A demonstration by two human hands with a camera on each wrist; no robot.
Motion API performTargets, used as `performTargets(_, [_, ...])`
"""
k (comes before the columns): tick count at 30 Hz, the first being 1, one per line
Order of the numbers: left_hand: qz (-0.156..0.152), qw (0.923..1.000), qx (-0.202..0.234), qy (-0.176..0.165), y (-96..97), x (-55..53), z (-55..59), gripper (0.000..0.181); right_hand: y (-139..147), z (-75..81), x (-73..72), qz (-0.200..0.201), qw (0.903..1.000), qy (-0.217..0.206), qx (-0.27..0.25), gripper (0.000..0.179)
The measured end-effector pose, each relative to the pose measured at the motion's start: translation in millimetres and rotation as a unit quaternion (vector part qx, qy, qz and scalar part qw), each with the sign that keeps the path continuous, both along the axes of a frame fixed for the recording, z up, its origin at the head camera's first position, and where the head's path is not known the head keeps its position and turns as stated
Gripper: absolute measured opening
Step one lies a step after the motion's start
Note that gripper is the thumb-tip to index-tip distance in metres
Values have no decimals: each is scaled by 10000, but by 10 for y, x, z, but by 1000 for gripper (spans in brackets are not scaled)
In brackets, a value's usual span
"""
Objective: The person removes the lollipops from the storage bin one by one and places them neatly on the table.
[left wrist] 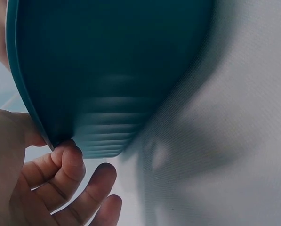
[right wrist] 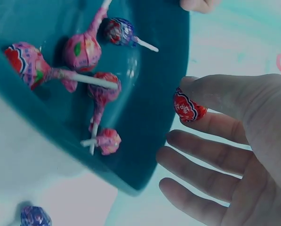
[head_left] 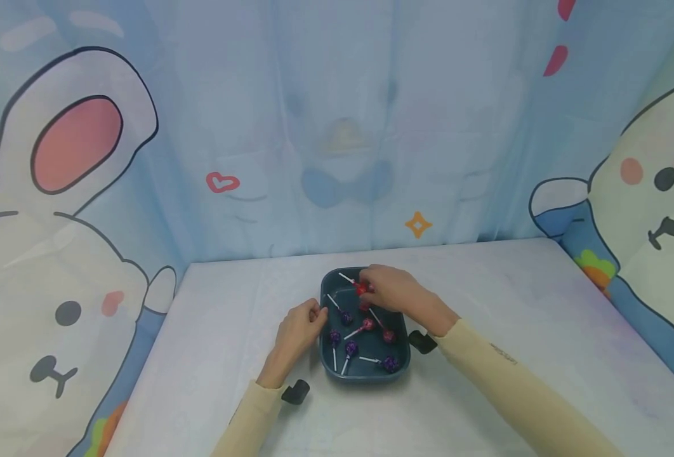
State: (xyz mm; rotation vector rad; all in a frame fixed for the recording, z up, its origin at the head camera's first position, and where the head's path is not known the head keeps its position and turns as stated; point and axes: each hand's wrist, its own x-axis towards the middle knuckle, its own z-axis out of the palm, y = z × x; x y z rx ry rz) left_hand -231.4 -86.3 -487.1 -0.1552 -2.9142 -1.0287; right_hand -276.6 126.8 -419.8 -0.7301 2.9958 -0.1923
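Note:
A dark teal plastic tray (head_left: 365, 379) stands on the white-covered table with several wrapped lollipops inside. Thumb and index finger of my left hand (head_left: 298, 329) pinch the tray's left rim; in the left wrist view the other fingers stay loose beside the ribbed outer wall (left wrist: 114, 120). Over the tray's far right part, my right hand (head_left: 395, 292) pinches a red-wrapped lollipop (right wrist: 188, 107) between thumb and index finger, its other fingers spread. Below it lie pink lollipops (right wrist: 81, 51) and a purple one (right wrist: 120, 32). Nearer the front are more purple lollipops (head_left: 351, 348).
In the right wrist view, a purple-wrapped lollipop (right wrist: 35, 216) shows outside the tray. White cloth covers the table (head_left: 228, 298). A blue cartoon curtain (head_left: 337, 76) hangs along the table's back edge.

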Motion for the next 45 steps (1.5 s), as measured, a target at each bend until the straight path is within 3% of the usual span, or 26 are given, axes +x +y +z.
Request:
performTargets(11, [-3,10000,59,-52,6,1,18,21,265,59,-23,-262,9994,-35,-242,31])
performTargets(24, [64,9999,-29,-111,1,-10,-1,22,576,23,-12,-605,9969,-220,-460,29])
performTargets(45, [54,9999,36,-79,5,-4,-12,22,1111,-322,-19,-958,9919,-584,-589,28])
